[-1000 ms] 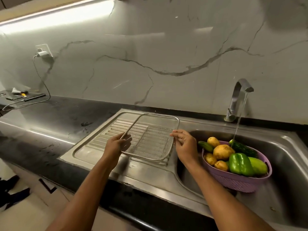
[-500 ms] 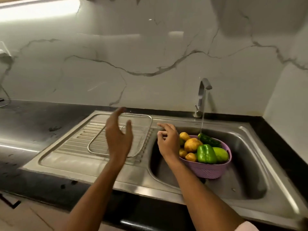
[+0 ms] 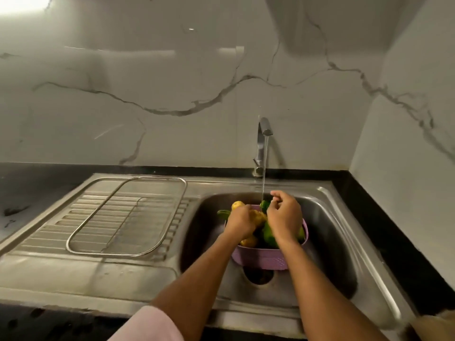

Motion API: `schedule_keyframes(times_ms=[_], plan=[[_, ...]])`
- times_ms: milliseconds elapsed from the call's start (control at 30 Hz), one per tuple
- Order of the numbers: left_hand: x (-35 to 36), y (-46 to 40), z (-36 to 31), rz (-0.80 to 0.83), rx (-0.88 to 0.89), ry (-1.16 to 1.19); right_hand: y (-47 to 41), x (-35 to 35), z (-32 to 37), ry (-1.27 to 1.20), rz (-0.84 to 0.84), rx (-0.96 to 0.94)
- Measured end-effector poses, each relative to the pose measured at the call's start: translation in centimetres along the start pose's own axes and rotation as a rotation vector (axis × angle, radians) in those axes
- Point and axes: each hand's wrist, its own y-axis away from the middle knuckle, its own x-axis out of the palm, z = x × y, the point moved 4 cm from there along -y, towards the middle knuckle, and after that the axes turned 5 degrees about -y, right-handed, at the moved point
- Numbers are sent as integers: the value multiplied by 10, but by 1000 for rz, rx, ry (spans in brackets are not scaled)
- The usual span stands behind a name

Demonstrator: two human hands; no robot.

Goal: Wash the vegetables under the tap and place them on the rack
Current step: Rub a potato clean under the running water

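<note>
Where both hands [image 3: 262,219] reach, blurred, seemingly wet yellow-green vegetables [image 3: 256,216].

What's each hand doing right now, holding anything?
Left hand: down in the purple basket on a potato; grip cannot be told.
Right hand: fingers curled over the green vegetables; what it holds cannot be told.
</note>
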Motion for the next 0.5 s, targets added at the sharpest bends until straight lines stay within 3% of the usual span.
schedule_keyframes(times_ms=[267, 367, 500], plan=[[29, -28, 31, -19, 112, -247, -6, 23, -22, 112, 284, 93], [22, -32, 30, -38, 115, -182, -10, 21, -19, 39, 257, 104], [1, -29, 19, -236, 179, 99, -19, 13, -17, -251, 217, 207]])
